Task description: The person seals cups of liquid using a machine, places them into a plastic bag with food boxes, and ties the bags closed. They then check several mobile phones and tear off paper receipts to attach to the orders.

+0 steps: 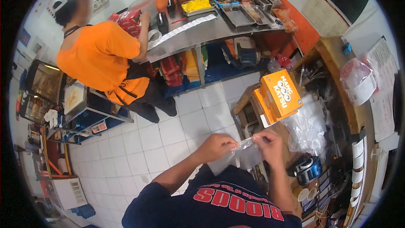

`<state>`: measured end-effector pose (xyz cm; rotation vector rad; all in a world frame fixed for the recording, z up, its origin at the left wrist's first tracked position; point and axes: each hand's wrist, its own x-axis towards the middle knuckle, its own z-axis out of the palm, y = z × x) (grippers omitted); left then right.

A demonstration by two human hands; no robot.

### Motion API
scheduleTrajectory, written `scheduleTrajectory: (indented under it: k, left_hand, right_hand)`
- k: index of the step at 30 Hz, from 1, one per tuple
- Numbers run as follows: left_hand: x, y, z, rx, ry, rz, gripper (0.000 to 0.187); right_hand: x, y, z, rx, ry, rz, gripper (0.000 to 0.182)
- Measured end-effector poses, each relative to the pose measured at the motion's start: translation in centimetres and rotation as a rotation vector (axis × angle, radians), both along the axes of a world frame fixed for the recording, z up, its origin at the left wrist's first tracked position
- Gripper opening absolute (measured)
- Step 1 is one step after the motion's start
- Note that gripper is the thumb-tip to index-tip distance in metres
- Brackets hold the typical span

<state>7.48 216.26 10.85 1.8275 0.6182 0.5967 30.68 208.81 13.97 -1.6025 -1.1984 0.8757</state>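
Note:
A clear plastic bag (249,157) hangs in front of my chest, stretched between my two hands. My left hand (217,147) pinches its upper edge on one side, fingers closed. On the other side my right hand (270,144) grips the upper edge between thumb and fingers. Just beyond my right hand stands an orange printed box (282,95), on a wooden shelf unit. A pile of clear plastic bags (310,126) lies to the right of that box.
A person in an orange shirt (99,55) stands at the steel counter (185,38), holding red packets (128,23). The counter bears metal trays (237,15) and a tray of yellow food (196,5). A blue and black device (308,169) sits right of my right forearm.

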Motion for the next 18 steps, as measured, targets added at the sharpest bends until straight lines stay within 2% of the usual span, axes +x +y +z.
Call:
scheduleTrajectory:
  k: [2,4,5,8,11,13,18]
  left_hand:
    - [-0.5,1.0,0.4,-0.149,-0.008,0.07,0.015]
    - [-0.8,1.4,0.4,-0.141,0.064,0.051,0.012]
    - [-0.9,1.4,0.6,-0.118,0.05,0.013,0.014]
    - [-1.1,1.2,0.3,-0.075,0.002,-0.048,0.015]
    - [-1.1,0.6,0.7,-0.099,-0.027,-0.063,0.014]
    - [-1.1,0.2,0.7,-0.151,-0.031,-0.05,0.015]
    - [-1.6,0.7,0.3,0.119,-0.004,-0.037,0.017]
  right_hand:
    - [-0.4,-0.6,-0.2,-0.022,-0.022,0.034,0.008]
    - [-1.5,-1.9,-1.1,-0.038,0.057,0.239,0.013]
    - [-1.5,-2.0,-1.2,-0.053,0.068,0.269,0.02]
    - [-0.7,-1.5,-2.1,-0.034,-0.037,0.215,0.021]
    - [-3.6,-1.1,1.2,0.113,-0.029,0.18,0.015]
    - [-2.6,-1.3,-0.9,0.089,-0.056,0.229,0.014]
    - [-1.4,-0.8,-0.6,0.104,-0.102,0.368,0.009]
